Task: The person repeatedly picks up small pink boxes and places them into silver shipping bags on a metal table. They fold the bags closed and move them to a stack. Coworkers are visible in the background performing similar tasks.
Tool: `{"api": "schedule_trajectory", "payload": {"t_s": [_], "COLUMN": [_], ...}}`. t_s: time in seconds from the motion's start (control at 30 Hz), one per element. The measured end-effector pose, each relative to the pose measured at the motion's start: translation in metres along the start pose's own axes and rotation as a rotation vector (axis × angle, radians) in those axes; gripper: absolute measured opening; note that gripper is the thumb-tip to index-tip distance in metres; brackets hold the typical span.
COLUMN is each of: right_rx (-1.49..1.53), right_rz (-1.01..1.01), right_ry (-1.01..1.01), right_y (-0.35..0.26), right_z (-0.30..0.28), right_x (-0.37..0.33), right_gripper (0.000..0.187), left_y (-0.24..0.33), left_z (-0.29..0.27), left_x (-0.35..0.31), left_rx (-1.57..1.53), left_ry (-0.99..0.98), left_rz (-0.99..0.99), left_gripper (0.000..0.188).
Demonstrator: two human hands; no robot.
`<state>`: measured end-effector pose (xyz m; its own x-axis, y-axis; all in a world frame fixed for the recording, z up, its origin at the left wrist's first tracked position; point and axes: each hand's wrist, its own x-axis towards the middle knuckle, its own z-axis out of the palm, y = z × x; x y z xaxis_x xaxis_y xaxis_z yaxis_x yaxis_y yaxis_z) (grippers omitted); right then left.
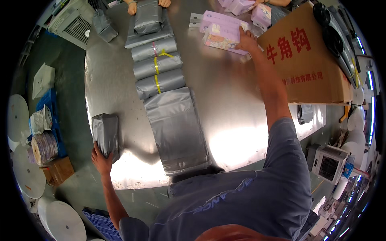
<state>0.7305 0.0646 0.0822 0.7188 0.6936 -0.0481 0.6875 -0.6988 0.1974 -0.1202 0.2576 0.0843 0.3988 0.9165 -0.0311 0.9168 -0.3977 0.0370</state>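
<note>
My left hand (102,161) is at the table's left edge, its fingers closed on the near end of a grey plastic-wrapped parcel (106,130). Stretched to the far right, my right hand (247,41) grips the right end of a lilac printed pack (222,37). More lilac packs lie behind and beside that one. Between my arms, a flat stack of grey plastic mailing bags (177,128) rests on the metal table (229,104). Just beyond it are several rolled grey bundles (159,66), some bound with yellow tape.
A large cardboard box (307,60) takes up the table's right side, with grey bags tied on its top. Across the table, another person's hands (132,8) hold a grey parcel (148,18). One more grey parcel (105,26) lies far left. White rolls (64,221) stand on the floor.
</note>
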Motion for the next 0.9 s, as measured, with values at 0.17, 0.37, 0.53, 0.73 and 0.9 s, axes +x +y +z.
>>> {"api": "schedule_trajectory", "payload": {"t_s": [0.17, 0.37, 0.53, 0.73, 0.9], "right_rx": [0.019, 1.264, 1.124, 0.917, 2.569], "right_rz": [-0.01, 0.279, -0.267, -0.183, 0.608], "right_ry": [-0.201, -0.628, -0.432, -0.014, -0.967], "right_y": [-0.001, 0.006, -0.071, -0.126, -0.138], "right_z": [-0.023, -0.022, -0.077, -0.058, -0.062], "right_x": [-0.051, -0.234, -0.441, -0.561, -0.57], "right_gripper": [0.119, 0.074, 0.066, 0.071, 0.074], "left_y": [0.084, 0.257, 0.322, 0.291, 0.297], "left_z": [-0.003, 0.032, 0.054, 0.007, 0.0], "left_x": [-0.013, -0.071, -0.108, -0.16, -0.174], "left_rx": [-0.243, -1.221, -1.892, -1.935, -1.819], "left_ry": [0.255, -0.361, -1.493, -1.836, -1.058], "left_rz": [0.247, 0.097, -0.345, -0.437, -0.282], "left_gripper": [0.06, 0.043, 0.078, 0.071, 0.075]}}
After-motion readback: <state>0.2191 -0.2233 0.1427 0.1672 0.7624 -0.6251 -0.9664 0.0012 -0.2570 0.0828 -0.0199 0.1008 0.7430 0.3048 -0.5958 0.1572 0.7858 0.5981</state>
